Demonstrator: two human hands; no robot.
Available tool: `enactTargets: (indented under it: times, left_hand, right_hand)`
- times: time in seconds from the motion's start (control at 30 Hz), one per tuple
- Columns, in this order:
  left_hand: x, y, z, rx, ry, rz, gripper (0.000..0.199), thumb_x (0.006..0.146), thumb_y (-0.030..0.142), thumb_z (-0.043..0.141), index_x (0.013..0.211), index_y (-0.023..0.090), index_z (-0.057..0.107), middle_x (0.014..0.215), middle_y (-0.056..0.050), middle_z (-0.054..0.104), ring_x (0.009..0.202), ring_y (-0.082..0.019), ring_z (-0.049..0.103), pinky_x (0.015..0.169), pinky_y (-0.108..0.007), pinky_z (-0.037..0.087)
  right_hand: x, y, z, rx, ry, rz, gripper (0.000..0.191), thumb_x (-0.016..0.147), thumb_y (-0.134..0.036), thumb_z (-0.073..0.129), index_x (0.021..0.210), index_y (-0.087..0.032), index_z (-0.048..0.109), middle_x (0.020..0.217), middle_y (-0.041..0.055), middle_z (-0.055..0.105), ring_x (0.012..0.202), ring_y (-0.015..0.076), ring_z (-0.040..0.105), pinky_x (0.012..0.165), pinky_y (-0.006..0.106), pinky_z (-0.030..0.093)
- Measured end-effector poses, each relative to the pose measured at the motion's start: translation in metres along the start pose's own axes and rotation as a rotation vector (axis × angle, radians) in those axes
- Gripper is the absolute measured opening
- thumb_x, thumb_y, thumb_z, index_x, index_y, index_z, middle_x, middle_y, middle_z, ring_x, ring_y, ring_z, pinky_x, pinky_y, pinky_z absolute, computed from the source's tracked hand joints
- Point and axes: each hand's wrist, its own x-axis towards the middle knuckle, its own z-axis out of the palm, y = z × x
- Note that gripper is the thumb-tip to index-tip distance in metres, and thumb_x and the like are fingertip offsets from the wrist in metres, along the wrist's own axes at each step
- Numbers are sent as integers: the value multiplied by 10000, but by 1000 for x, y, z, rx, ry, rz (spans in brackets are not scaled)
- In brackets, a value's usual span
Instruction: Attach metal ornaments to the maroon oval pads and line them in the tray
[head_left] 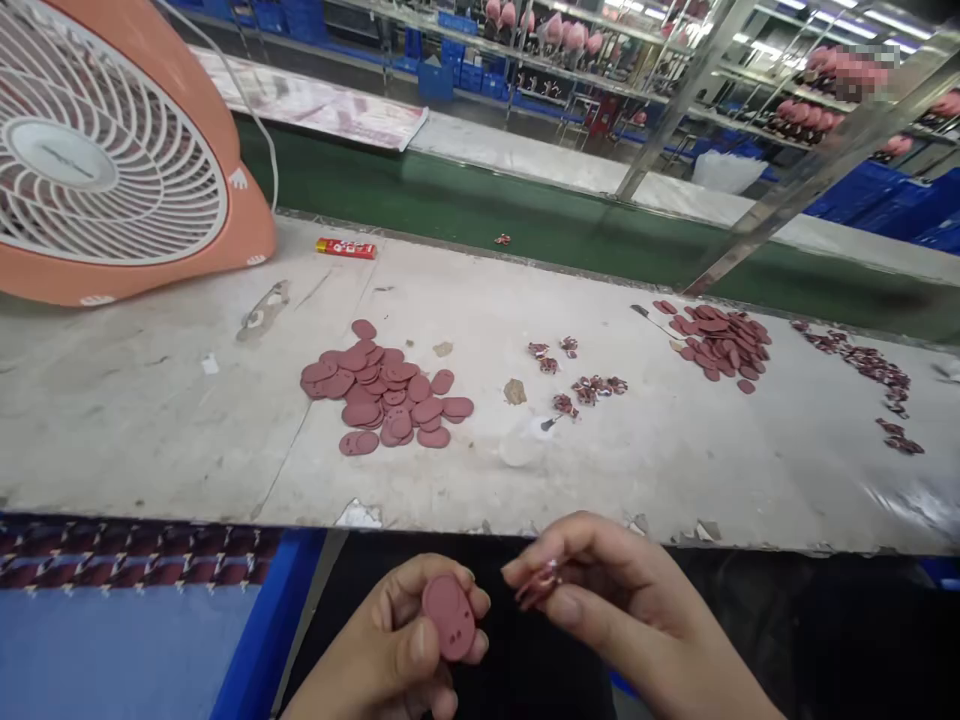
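My left hand point(409, 640) grips a flat oval dark-pink disc point(450, 617) between thumb and fingers; small holes and a rounded outline mark its face. Just to the right, my right hand point(607, 600) pinches a small reddish figure-like piece point(538, 584), whose exact kind I cannot make out. The two pieces are apart, both below the table's front edge. On the table beyond lies a heap of similar oval discs point(382, 395). Several small reddish pieces point(589, 388) are scattered to the right of that heap.
An orange fan point(240, 215) stands at the left back, near a red tube point(346, 248). Farther right are another disc pile point(720, 342) and a row of small pieces point(862, 362). A blue tray point(259, 620) with rows of pieces sits lower left. A green belt point(450, 205) runs behind the table.
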Motion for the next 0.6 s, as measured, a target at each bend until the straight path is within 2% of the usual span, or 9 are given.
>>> enactTargets:
  times: [0.07,0.17,0.33,0.6]
  left_hand:
    - [-1,-5,-4,-4,-49,3,339,556,379,908,817,198,789,698,2,701,618,-90,650,457,-106,485]
    - [-3,-11,-10,-28,-102,-18,290,593,368,895,797,191,788,654,10,658,615,-83,621,471,-107,488]
    - [-7,-12,-11,-46,-65,-42,258,605,331,895,755,166,765,662,12,651,627,-82,623,485,-110,502]
    - [-9,-12,-9,-36,-1,-60,303,564,358,912,724,162,747,634,20,663,590,-75,613,472,-124,514]
  right_hand:
    - [6,-1,7,-116,-56,-83,87,868,-271,714,955,-270,711,931,4,694,831,123,663,764,219,527]
    - [11,-3,12,-219,-69,-155,92,859,-228,711,934,-282,717,854,-25,687,735,102,646,681,190,520]
    - [11,-9,16,-364,-89,-200,149,847,-167,718,930,-290,729,795,-50,708,663,83,633,626,162,506]
    - [13,-15,17,-556,-161,-283,168,843,-125,710,963,-242,721,786,-45,716,682,78,646,657,152,515]
